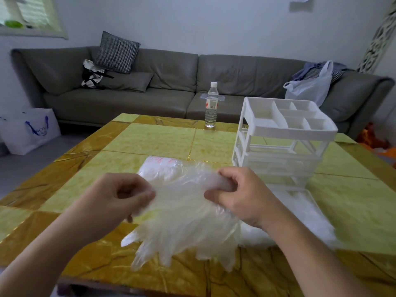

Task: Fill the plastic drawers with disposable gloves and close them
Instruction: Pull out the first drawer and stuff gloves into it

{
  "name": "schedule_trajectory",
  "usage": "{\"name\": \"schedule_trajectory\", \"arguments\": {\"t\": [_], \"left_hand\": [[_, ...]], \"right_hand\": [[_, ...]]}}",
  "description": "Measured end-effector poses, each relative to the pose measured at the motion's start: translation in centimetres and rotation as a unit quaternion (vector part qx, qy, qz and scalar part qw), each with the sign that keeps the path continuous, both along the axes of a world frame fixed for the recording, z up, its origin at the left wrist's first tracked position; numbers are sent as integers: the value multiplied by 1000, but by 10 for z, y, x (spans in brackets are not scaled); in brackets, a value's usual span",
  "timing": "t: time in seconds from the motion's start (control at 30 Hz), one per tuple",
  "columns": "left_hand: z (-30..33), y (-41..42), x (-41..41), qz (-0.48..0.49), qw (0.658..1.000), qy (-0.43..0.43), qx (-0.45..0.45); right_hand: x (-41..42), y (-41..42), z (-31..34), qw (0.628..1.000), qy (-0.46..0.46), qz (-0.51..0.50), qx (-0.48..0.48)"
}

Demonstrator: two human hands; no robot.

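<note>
Two hands: both on one bunch of gloves (184, 221), held above the table (150, 138) in the head view, the only view.
Left hand (120, 196): fingers curled, pinching the cuff end of the bunch at its left edge.
Right hand (237, 194): fingers and thumb curled round the cuff end at its right edge.
Gloves: thin clear film, many layers; the finger ends hang loose and fan out toward the near table edge.
Handling, my guess: very light, limp, slippery; layers likely to slide apart or cling. Best held at the bunched cuffs, as now, not by the dangling fingers.
Glove pack (160, 168): lies flat on the table just behind the hands.
Drawer unit (278, 146): white plastic, stands to the right; top tray divided into compartments, apparently holding nothing.
Pulled-out drawer (300, 213): on the table beside the right wrist, seems to hold white film already; blurred.
Water bottle (211, 105): upright at the far edge, well apart.
</note>
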State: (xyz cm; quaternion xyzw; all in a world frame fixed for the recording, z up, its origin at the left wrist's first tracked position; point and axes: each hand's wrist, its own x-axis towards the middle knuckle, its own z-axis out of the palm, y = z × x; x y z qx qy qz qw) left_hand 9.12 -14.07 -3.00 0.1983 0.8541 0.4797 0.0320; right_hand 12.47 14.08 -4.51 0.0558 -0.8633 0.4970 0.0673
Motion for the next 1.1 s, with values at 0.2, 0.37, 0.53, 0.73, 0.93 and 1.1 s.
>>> {"name": "schedule_trajectory", "arguments": {"t": [0.2,0.37,0.53,0.73,0.93,1.1], "left_hand": [[6,3,6,17,1000,13,7],[-7,33,15,-48,986,96,-125],[-8,44,17,17,986,164,-34],[4,48,31,160,887,431,-49],[-31,85,46,38,851,490,-184],[-66,104,51,-53,864,437,-245]], "right_hand": [[4,7,3,1000,-13,6,-16],[9,-9,6,998,17,51,21],[16,-12,7,990,115,-10,77],[26,-13,18,967,170,-185,-49],[25,-20,14,892,-238,-48,-381],[21,-15,-8,964,-163,-207,-25]]}}
